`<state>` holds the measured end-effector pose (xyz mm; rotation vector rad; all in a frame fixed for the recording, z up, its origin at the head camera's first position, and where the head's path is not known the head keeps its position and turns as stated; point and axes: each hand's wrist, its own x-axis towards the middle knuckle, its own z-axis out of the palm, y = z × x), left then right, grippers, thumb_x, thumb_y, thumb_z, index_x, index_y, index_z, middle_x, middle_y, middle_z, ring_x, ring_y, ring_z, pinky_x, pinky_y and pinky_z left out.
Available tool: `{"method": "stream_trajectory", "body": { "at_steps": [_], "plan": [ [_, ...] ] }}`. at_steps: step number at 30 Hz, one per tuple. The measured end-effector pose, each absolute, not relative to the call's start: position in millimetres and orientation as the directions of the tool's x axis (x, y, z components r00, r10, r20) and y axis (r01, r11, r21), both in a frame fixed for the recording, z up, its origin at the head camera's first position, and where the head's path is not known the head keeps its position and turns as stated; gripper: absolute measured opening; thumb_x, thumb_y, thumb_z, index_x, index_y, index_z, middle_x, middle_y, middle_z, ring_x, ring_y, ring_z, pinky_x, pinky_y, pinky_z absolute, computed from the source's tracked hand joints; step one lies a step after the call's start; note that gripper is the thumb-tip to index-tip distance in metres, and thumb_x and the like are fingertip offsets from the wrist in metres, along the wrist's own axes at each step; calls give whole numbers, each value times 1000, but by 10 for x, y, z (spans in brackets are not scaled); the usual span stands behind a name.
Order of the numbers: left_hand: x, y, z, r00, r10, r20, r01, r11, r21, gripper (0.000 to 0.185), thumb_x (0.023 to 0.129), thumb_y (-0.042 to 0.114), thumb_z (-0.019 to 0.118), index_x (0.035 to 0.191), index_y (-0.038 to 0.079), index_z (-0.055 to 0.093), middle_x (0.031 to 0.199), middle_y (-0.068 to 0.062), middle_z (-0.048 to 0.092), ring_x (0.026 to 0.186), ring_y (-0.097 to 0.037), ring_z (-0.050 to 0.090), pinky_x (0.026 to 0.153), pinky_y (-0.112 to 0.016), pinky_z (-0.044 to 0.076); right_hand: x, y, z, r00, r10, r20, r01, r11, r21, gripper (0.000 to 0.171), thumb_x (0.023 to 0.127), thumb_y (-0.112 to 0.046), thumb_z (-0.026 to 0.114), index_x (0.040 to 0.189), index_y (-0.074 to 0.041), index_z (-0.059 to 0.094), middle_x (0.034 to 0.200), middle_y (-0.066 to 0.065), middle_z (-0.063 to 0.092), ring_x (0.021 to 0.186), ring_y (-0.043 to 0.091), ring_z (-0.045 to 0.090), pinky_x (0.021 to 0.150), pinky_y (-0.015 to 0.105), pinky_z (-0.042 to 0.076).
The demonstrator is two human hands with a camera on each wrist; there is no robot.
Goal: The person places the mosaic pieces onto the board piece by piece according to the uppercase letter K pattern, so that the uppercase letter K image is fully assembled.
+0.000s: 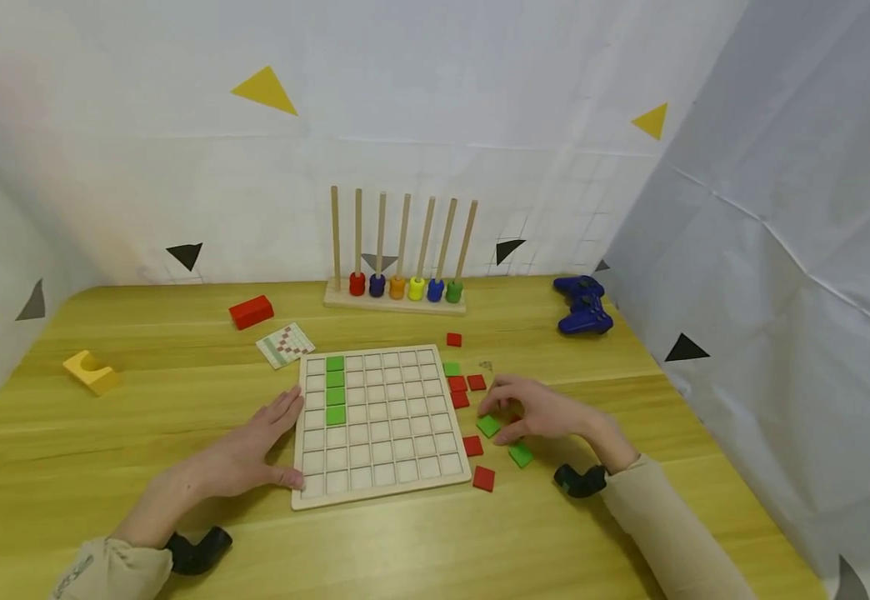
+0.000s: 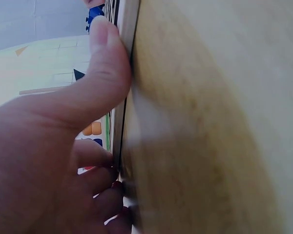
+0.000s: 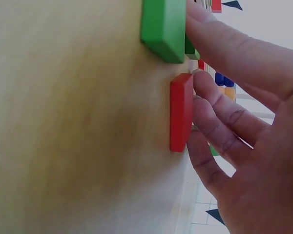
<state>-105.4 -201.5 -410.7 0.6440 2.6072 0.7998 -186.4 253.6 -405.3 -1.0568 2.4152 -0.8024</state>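
My left hand [image 1: 251, 454] rests at the left edge of a wooden grid board [image 1: 386, 433], its thumb on the lower left corner and its fingers along the side. Green tiles [image 1: 336, 379] fill part of the board's second column. To the right of the board, my right hand [image 1: 536, 408] hovers low over loose tiles. Its thumb and forefinger stand at opposite sides of a green tile [image 1: 488, 425] lying on the table. A red tile [image 3: 180, 112] is close by its other fingertips, and another green tile [image 3: 163, 29] lies near the thumb.
More red tiles [image 1: 483, 478] lie along the board's right side. A pattern card [image 1: 285, 345], a red block [image 1: 251, 312] and a yellow block [image 1: 92, 373] are at the left. Behind stand a pegged bead rack [image 1: 393, 304] and a blue game controller [image 1: 583, 307].
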Motion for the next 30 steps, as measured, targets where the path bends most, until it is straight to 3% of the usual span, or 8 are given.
{"method": "stream_trajectory", "body": {
  "at_steps": [30],
  "plan": [
    [-1033,-2023,-4104,-843,512,-166,329,734,594,114,81,59,72,158,-3,15,167,-22,3,150,-49,8,118,-65,16,-1926,2571,-4138,-652,-750,-114,-517,549,-657,21,86,-20,79,105,-21,71,109,-4,60,97,14,58,88,32,51]
  ]
}}
